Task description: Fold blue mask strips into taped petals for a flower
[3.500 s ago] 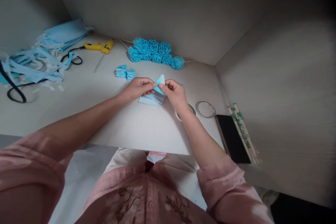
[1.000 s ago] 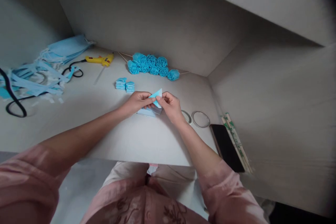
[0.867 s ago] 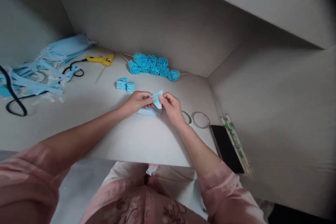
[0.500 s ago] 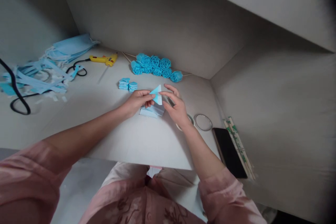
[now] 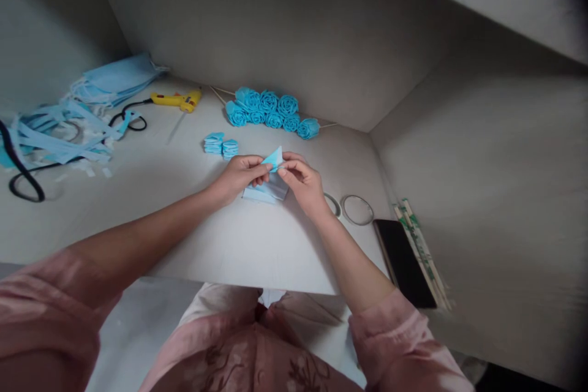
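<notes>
Between my two hands is a small folded piece of light blue mask fabric (image 5: 274, 158), one pointed corner sticking up. My left hand (image 5: 242, 173) pinches its left side between thumb and fingers. The fingertips of my right hand (image 5: 304, 179) are closed on its right edge. Below them on the table lies a flat light blue and white sheet (image 5: 266, 190), partly covered by my hands. Small stacks of folded blue pieces (image 5: 221, 146) sit just beyond my left hand.
Blue fabric roses (image 5: 269, 111) on sticks lie at the back. A yellow glue gun (image 5: 177, 101), mask strips (image 5: 59, 135) and stacked masks (image 5: 117, 78) are at left. Tape (image 5: 332, 204), a ring (image 5: 357, 210), a black phone (image 5: 404, 263) and wrapped sticks (image 5: 421, 251) are at right.
My right hand's spread fingers have come together and closed on the fabric's right edge. The lower corner of the piece has folded up or gone behind the fingers. The view has shifted slightly.
</notes>
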### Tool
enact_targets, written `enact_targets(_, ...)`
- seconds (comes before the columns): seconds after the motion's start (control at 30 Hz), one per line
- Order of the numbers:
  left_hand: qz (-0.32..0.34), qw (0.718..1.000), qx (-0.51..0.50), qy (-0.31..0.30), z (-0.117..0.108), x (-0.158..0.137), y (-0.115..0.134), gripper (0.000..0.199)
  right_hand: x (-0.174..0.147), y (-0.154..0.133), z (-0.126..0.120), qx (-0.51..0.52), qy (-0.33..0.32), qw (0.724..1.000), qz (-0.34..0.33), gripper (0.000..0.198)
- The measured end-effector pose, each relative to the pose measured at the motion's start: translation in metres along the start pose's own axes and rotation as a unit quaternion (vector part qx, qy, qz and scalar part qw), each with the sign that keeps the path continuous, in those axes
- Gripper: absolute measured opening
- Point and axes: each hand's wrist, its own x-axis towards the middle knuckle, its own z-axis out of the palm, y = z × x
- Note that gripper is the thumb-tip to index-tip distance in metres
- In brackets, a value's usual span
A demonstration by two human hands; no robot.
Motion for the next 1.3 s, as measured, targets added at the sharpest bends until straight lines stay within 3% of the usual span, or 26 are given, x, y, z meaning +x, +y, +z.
enact_targets(0.23,-0.002,1.0,0.007,-0.011,0.0,0.0,-0.002,0.035,-0.001,-0.001,0.006,0.075,0.018,0.991,0.106,0.026)
enact_targets(0.47,-0.008,1.0,0.021,-0.014,0.0,0.001,-0.004,0.036,0.0,0.001,0.006,0.128,0.015,0.984,0.122,0.047)
enact_targets(0.73,0.029,0.996,0.08,-0.014,0.0,0.0,-0.004,0.036,-0.002,0.004,0.007,0.09,0.011,0.989,0.116,0.037)
enact_targets(0.93,0.017,0.997,0.073,-0.007,0.0,0.0,-0.001,0.036,-0.002,0.001,0.008,0.098,0.003,0.987,0.124,0.033)
enact_targets(1.3,0.004,0.991,0.126,-0.047,0.002,-0.003,0.002,0.031,-0.001,-0.008,0.006,0.103,-0.015,0.985,0.135,0.035)
